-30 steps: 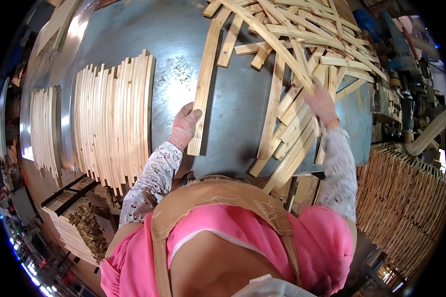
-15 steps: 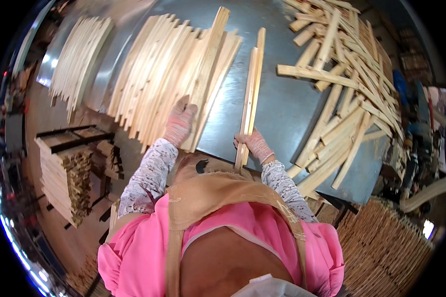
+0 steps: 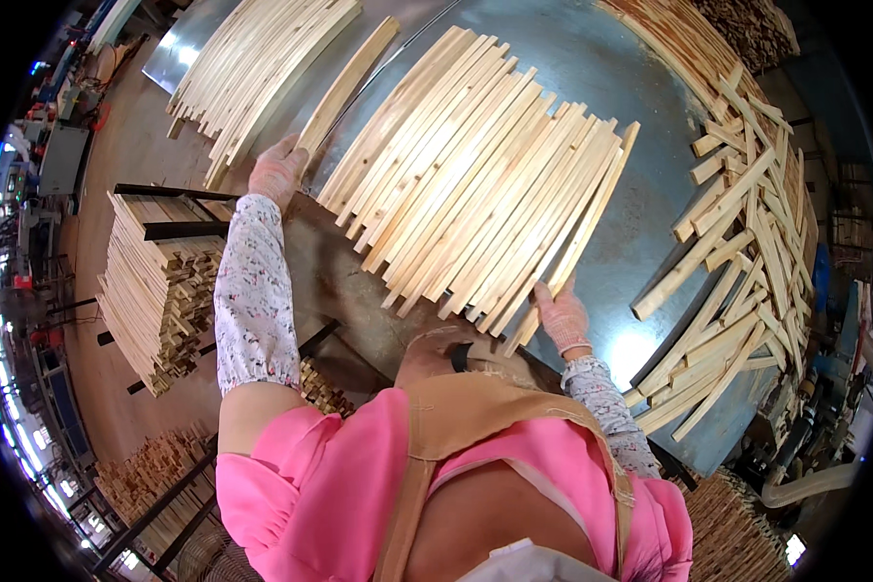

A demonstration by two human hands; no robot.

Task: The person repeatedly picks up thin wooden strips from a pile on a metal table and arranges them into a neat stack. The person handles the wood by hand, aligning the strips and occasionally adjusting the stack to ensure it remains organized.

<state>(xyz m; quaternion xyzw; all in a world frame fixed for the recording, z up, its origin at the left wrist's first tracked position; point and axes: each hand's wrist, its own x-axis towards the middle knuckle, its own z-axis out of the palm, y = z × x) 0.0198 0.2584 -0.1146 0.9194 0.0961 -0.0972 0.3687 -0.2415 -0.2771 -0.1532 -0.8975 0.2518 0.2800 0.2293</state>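
Note:
My left hand (image 3: 279, 170), in a pinkish work glove, is closed around the near end of a wooden strip (image 3: 349, 82). That strip lies at a slant between two groups of strips on the metal table. My right hand (image 3: 561, 315), gloved alike, grips the near end of another wooden strip (image 3: 592, 215) along the right edge of the wide middle row (image 3: 466, 170). The gripped strip leans slightly away from the row at its near part. Left of my left hand's strip lies a second row of strips (image 3: 262, 63).
A loose, crossed heap of strips (image 3: 747, 223) covers the right side of the metal table (image 3: 640, 145). Stacked wood (image 3: 155, 301) on a black-framed rack stands left of my body. More stacks (image 3: 737, 529) stand at lower right.
My left hand has carried its strip leftward off the middle row to the space beside the left row. My right hand's wood now lies against the middle row's right edge. The view has shifted left.

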